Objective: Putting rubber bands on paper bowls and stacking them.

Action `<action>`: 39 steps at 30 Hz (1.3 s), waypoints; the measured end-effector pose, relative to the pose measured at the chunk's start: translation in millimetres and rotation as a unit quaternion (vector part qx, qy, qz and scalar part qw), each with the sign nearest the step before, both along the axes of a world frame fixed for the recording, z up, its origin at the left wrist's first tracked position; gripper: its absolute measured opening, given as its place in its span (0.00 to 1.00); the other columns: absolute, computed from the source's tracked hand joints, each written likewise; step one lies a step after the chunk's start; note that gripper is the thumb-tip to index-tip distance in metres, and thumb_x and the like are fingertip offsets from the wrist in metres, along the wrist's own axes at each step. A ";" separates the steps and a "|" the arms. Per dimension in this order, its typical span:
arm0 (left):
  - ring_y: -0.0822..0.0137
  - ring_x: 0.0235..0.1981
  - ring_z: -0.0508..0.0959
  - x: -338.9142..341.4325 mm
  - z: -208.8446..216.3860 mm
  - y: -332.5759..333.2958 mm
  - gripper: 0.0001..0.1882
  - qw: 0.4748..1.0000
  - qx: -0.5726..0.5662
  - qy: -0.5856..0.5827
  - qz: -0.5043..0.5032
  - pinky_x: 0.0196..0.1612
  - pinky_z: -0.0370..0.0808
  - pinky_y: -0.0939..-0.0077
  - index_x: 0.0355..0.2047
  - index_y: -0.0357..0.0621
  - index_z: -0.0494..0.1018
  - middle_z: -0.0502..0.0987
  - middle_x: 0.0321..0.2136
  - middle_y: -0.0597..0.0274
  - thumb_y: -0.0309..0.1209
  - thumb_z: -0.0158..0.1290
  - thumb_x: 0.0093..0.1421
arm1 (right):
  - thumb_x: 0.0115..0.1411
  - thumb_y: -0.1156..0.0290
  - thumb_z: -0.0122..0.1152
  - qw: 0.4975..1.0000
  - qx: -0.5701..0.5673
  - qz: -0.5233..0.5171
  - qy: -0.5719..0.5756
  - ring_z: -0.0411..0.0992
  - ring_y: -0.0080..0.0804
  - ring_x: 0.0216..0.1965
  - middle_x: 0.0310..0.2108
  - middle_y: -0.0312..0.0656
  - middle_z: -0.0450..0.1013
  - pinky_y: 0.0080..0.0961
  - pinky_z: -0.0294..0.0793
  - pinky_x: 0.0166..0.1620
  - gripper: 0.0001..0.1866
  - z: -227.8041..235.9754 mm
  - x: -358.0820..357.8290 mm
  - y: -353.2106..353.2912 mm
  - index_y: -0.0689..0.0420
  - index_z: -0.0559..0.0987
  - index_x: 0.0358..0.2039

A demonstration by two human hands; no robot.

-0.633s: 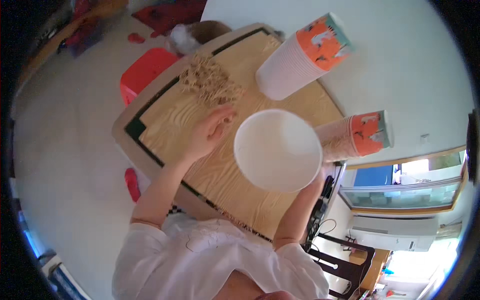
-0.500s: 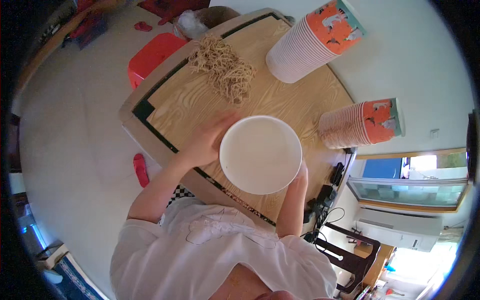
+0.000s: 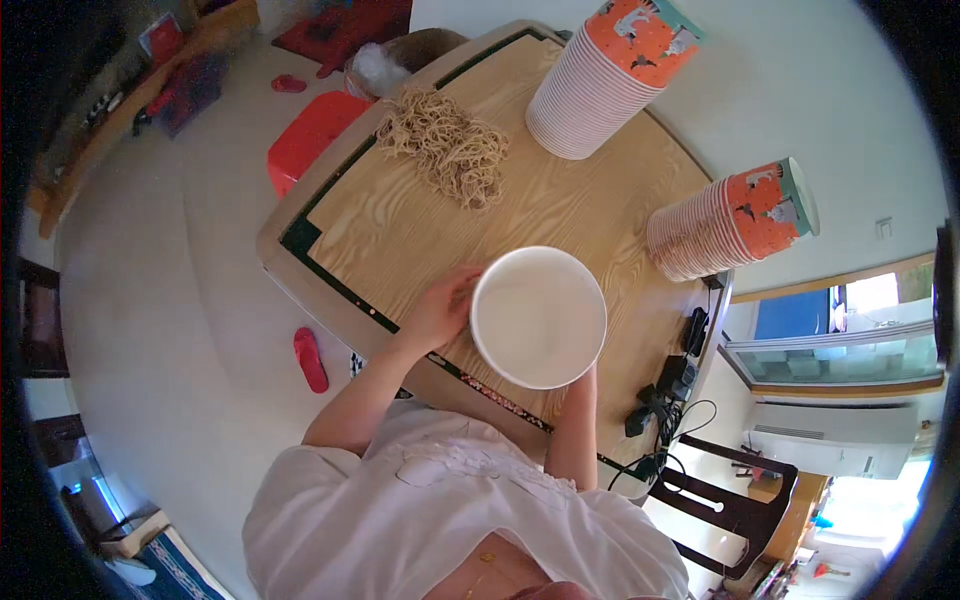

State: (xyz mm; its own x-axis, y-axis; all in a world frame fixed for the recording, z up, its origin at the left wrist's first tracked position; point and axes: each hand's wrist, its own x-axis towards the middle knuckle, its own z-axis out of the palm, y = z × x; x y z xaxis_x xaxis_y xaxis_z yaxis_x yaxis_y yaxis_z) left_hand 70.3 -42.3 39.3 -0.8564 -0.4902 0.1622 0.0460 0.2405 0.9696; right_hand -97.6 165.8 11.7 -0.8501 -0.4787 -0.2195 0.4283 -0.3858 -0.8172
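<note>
The surface [image 3: 570, 220] is a light-brown wood-grain panel with dark-green edging. It carries a tangled heap of thin tan strands [image 3: 447, 146], far left; a tall stack of white, orange-printed round cups [image 3: 598, 95]; a shorter, similar stack [image 3: 718, 228], right; and black power adapters with cables [image 3: 676, 378], right edge.

A red stool [image 3: 315, 140] stands on the floor [image 3: 150, 250] beside the left edge of the worktop [image 3: 570, 205]; a brown bin [image 3: 430, 45] with crumpled white plastic [image 3: 378, 68] is near the far-left corner. A red slipper [image 3: 311, 360] lies off the near-left corner. Black adapters [image 3: 677, 378] and tangled cables [image 3: 666, 432] line the right edge, and a dark chair [image 3: 735, 515] stands past the near-right corner.
</note>
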 end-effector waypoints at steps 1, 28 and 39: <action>0.58 0.43 0.74 -3.7 -5.1 -2.3 0.18 0.996 0.085 -0.024 0.006 0.46 0.71 0.70 0.49 0.39 0.68 0.74 0.40 0.50 0.21 0.46 0.56 | 0.61 0.72 0.46 1.000 -0.007 -0.003 -0.006 0.70 0.23 0.35 0.35 0.36 0.72 0.21 0.71 0.37 0.10 -4.4 3.9 -9.0 0.60 0.74 0.38; 0.61 0.28 0.78 -90.2 26.7 -97.4 0.09 0.968 -0.179 -0.067 0.162 0.31 0.73 0.69 0.27 0.42 0.76 0.77 0.25 0.56 0.35 0.54 0.52 | 0.60 0.73 0.42 0.992 0.069 -0.092 0.045 0.73 0.30 0.35 0.37 0.41 0.73 0.27 0.75 0.38 0.15 -13.0 5.3 -10.1 0.64 0.73 0.44; 0.74 0.27 0.76 -99.9 90.0 -104.2 0.09 0.989 0.029 0.079 0.118 0.31 0.71 0.78 0.28 0.40 0.76 0.78 0.28 0.61 0.33 0.57 0.52 | 0.59 0.75 0.46 0.969 0.151 -0.092 0.172 0.72 0.25 0.34 0.34 0.38 0.74 0.22 0.73 0.38 0.13 -31.8 6.0 1.6 0.62 0.74 0.43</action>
State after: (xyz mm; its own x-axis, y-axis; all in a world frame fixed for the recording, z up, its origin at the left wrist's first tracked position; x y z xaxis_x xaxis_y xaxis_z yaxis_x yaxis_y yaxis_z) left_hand -29.6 -146.6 129.3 -0.6826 -0.6867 0.2501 0.1468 0.2064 0.9674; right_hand -91.6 167.4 -20.1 -0.9629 -0.2693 -0.0139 0.0563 -0.1503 -0.9870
